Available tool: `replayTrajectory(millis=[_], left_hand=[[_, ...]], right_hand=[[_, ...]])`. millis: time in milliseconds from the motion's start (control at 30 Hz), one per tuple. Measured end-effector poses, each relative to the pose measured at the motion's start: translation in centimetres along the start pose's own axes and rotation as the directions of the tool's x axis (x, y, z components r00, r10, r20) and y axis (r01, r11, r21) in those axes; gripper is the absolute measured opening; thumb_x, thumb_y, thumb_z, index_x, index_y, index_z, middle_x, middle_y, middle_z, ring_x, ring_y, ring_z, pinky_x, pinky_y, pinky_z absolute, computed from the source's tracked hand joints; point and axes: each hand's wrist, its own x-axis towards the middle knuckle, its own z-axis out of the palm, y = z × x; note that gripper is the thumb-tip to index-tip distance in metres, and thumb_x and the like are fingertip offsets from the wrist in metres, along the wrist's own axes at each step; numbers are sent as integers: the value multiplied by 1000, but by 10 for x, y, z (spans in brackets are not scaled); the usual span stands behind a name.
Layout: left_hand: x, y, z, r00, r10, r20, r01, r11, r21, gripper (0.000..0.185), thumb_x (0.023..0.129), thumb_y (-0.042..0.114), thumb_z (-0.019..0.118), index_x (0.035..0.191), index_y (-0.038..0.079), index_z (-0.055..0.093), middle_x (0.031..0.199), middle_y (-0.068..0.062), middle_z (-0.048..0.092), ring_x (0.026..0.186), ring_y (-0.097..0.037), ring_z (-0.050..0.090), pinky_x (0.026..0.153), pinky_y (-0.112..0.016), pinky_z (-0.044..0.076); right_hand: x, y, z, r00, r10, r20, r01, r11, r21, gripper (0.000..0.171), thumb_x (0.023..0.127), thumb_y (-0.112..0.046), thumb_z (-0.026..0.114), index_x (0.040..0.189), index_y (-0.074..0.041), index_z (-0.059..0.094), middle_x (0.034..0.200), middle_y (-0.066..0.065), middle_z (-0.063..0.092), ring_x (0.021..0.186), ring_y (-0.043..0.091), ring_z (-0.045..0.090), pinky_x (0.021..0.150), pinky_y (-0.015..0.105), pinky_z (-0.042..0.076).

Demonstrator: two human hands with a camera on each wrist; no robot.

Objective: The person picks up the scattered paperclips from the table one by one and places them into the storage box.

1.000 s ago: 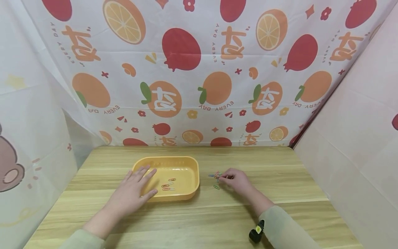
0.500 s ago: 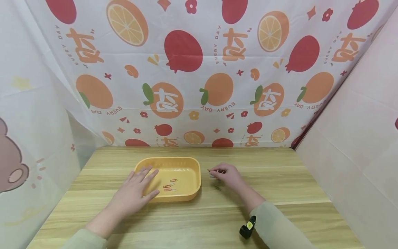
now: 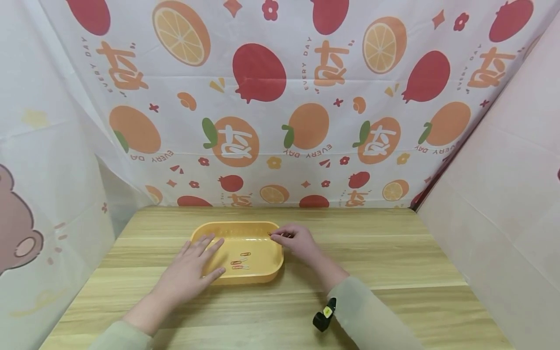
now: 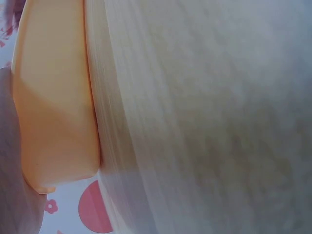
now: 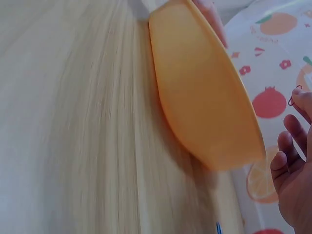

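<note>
My right hand [image 3: 298, 241] pinches a reddish paperclip [image 5: 291, 101] between thumb and fingertip, over the right rim of a yellow tray [image 3: 245, 280]. Inside the tray lie several paperclips [image 3: 236, 263], reddish and whitish, near the middle. Fingers spread, my left hand [image 3: 188, 262] rests over the tray's left edge. In the left wrist view the tray's outer wall [image 4: 58, 107] shows beside part of that hand. The tip of a blue paperclip [image 5: 218, 227] lies on the table at the bottom of the right wrist view.
A wood-grain table [image 3: 262, 316] bears the tray. Behind it hangs a white fruit-print cloth [image 3: 271, 121], and pale cloth walls stand left and right. A black strap device [image 3: 324, 315] is on the right wrist by the sleeve.
My right hand has picked up a paperclip from the small pile right of the tray and carried it left to the tray's rim. The left hand has stayed on the tray's edge.
</note>
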Motion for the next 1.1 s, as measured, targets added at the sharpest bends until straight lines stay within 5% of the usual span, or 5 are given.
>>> replayTrajectory(millis=[433, 700, 967, 1100], left_hand=[[0, 1, 0, 1000, 2, -3, -2, 1000, 0, 77, 94, 67, 46, 154, 20, 37, 159, -13, 32, 147, -37, 25, 121, -55, 8], [0, 0, 0, 1000, 1, -7, -1, 1000, 0, 75, 94, 64, 51, 154, 21, 37, 159, -12, 32, 147, -36, 25, 121, -54, 8], [1, 1, -1, 1000, -5, 2, 5, 1000, 2, 76, 95, 66, 48, 154, 21, 37, 159, -12, 32, 147, -36, 25, 120, -56, 11], [0, 1, -2, 1000, -2, 3, 2, 1000, 3, 76, 95, 65, 49, 154, 21, 37, 159, -12, 32, 147, -35, 25, 121, -55, 10]], right_hand=[[12, -9, 26, 999, -43, 31, 44, 999, -11, 14, 90, -30, 74, 98, -20, 80, 89, -8, 67, 80, 11, 58, 68, 25, 51], [19, -19, 39, 993, -48, 111, 69, 979, -192, 9, 91, -29, 74, 94, -22, 79, 87, -13, 66, 78, 6, 56, 68, 22, 49], [29, -25, 53, 964, -51, 261, 166, 884, -437, 7, 91, -25, 74, 86, -22, 77, 78, -16, 63, 72, 3, 52, 66, 18, 46], [31, -29, 61, 941, -21, 338, 224, 789, -573, 10, 91, -27, 74, 81, -23, 75, 74, -16, 60, 71, 3, 52, 67, 18, 45]])
